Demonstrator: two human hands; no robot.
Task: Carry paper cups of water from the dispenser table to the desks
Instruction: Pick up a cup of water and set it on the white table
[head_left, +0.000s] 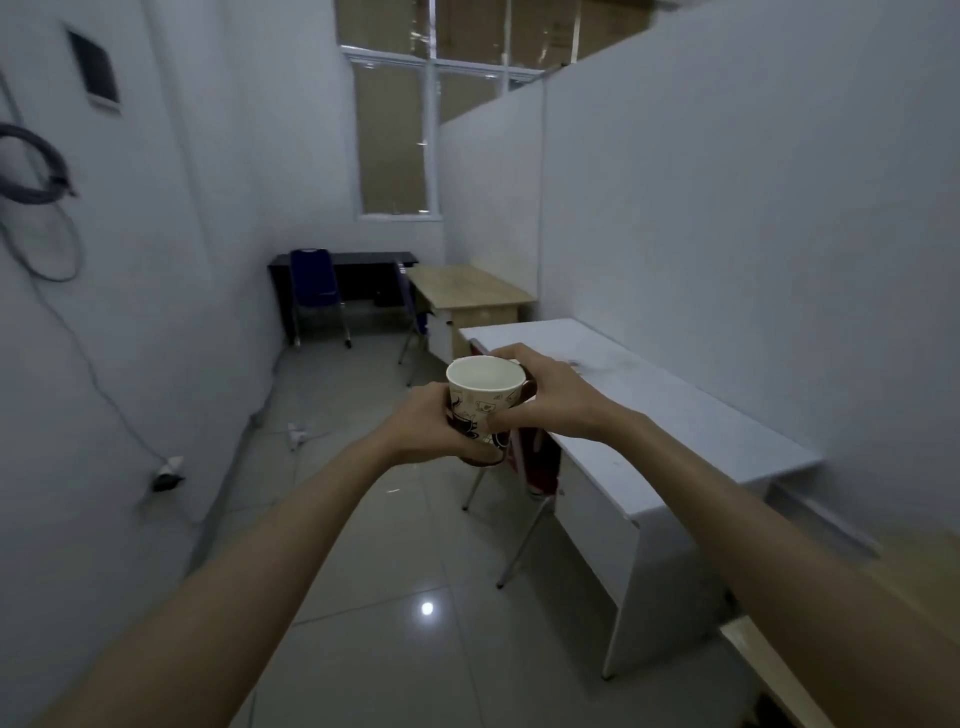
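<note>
A paper cup (480, 391) with a white inside and brown printed pattern is held upright in front of me, above the floor. My left hand (428, 428) grips its lower body from the left. My right hand (540, 397) grips its rim and side from the right. The cup hangs just left of the white desk (675, 410), near that desk's far left corner. A light wooden desk (467, 288) stands further back, and a black desk (358, 258) lies against the far wall. Water inside the cup cannot be made out.
A red chair (540, 462) is tucked under the white desk, directly below the cup. A blue chair (317, 291) stands at the black desk. Cables and a power strip (298, 434) lie along the left wall. A white partition (753, 234) bounds the right. Tiled floor (395, 597) runs down the middle.
</note>
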